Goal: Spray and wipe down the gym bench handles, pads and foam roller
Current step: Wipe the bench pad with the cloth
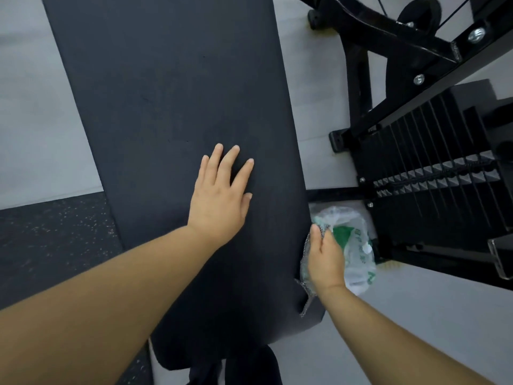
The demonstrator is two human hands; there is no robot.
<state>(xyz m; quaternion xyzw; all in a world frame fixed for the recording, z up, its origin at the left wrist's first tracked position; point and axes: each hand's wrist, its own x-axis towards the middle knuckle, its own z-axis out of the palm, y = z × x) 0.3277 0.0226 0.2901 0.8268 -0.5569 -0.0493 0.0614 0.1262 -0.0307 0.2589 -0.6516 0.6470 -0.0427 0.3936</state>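
Observation:
A long black bench pad (166, 107) fills the middle of the head view, running away from me. My left hand (222, 195) lies flat on the pad with its fingers spread and straight. My right hand (326, 259) is off the pad's right edge and pinches a grey patterned cloth (306, 284) that hangs down beside the pad. Just past that hand, on the floor, sits a crumpled clear plastic bag with green print (355, 251). No spray bottle is visible.
A black weight machine frame (410, 51) with bolts stands at the upper right, and its weight stack (433, 168) sits right of the pad. Light grey floor (33, 120) lies on both sides. Dark speckled rubber matting (50, 240) is at the left.

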